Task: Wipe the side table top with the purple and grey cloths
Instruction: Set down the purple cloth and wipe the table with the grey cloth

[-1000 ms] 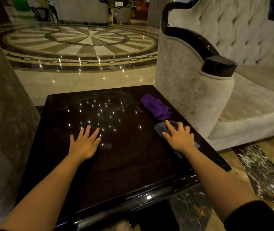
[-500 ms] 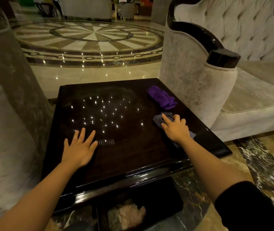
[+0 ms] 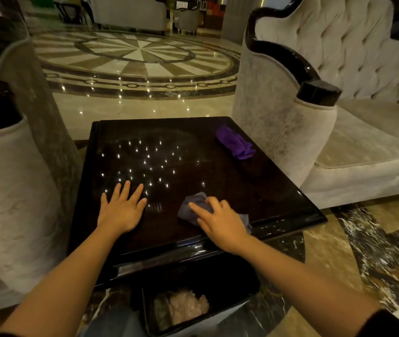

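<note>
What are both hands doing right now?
Left hand: open, flat on the side table, holding nothing.
Right hand: pressing down on the grey cloth.

You have no legible text, label, brand or number anywhere in view; distant background signs are too blurred to read.

The counter (image 3: 217,181) is a square side table with a dark, glossy top that reflects many small points of light. The purple cloth (image 3: 236,142) lies bunched in a long roll near the far right edge of the top, and nothing touches it. The grey cloth (image 3: 193,206) is crumpled near the front edge, a little right of the middle. Its left part shows as a raised fold, while its right part is covered, and only a small corner comes out at the far side.
</note>
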{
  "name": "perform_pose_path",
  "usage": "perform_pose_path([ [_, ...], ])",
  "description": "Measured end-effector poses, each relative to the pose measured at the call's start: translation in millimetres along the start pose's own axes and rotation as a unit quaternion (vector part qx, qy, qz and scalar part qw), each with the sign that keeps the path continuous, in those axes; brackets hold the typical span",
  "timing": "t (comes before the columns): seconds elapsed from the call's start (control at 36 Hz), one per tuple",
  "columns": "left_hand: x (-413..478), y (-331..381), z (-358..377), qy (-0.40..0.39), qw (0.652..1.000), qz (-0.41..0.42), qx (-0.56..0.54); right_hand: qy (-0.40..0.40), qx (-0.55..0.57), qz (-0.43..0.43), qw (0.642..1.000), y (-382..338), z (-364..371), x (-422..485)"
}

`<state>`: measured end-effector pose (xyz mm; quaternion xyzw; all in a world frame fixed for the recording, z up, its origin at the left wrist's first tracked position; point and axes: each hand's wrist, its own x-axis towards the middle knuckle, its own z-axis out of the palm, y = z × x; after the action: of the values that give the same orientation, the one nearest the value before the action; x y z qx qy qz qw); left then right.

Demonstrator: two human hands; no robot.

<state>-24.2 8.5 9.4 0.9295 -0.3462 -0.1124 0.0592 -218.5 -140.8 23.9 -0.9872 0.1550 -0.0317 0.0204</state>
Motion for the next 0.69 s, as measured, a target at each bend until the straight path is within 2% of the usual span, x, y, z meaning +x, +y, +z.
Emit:
perform_pose_path([
  [0.17,-1,0,-2,0.002,1.000,-0.003,0.004,0.031,0.035,-0.127,0.991,-35,-7,-21],
  [0.25,0,-1,-2,-0.003,1.000,-0.001,0.002,0.007,0.047,-0.157,0.986,-36,-9,-22],
  [0.33,2,-2,1,-0.001,1.000,0.003,0.005,0.046,0.056,-0.165,0.984,-30,-18,-17],
  [0.42,3,-3,4,0.003,1.000,0.002,0.005,0.152,0.070,-0.140,0.976,-15,-33,3],
  [0.5,4,-4,5,0.004,1.000,0.003,0.003,0.209,0.060,-0.087,0.972,9,-51,38],
  [0.61,6,-5,7,0.008,1.000,-0.007,0.004,0.197,0.039,0.005,0.980,48,-56,91],
  [0.69,7,-6,7,0.002,1.000,-0.015,0.008,0.180,0.012,0.037,0.983,68,-50,125],
])
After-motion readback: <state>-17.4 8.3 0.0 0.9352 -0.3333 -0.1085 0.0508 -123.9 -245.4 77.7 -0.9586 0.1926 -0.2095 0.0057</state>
